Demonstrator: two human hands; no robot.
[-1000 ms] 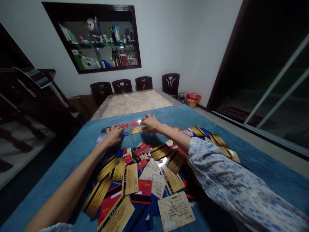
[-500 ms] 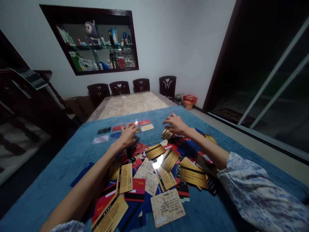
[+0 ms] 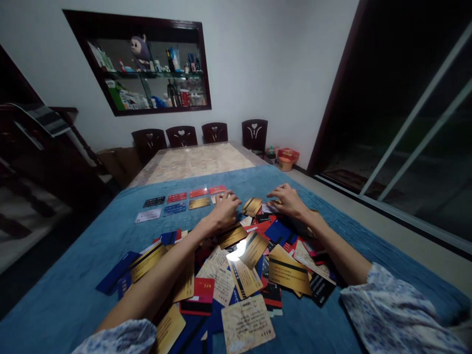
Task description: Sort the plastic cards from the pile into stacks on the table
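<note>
A loose heap of plastic cards [image 3: 287, 270], gold, blue, red, black and marbled, lies overlapping in front of me. My left hand [image 3: 225, 210] is over the heap's far side, fingers bent and apart, with no card visible in it. Just right of its fingertips is a gold card [image 3: 252, 206]. My right hand [image 3: 289, 200] reaches in from the right, fingers bent and spread above a whitish card [image 3: 269, 209]; whether they touch it I cannot tell. Beyond the heap, several cards lie in two rows, among them a black card [image 3: 154, 201] and a gold card [image 3: 199, 203].
A blue cloth [image 3: 84, 260] covers the near part of the table, whose bare patterned top [image 3: 199, 160] shows farther back. Dark chairs [image 3: 254, 135] line the far end. A shelf niche [image 3: 155, 73] is set into the wall, and a sliding glass door [image 3: 405, 123] stands at right.
My left hand has moved right, away from the rows, uncovering a gold card in the lower row. My right hand has shifted right, off the small gold card. The view has moved slightly.
</note>
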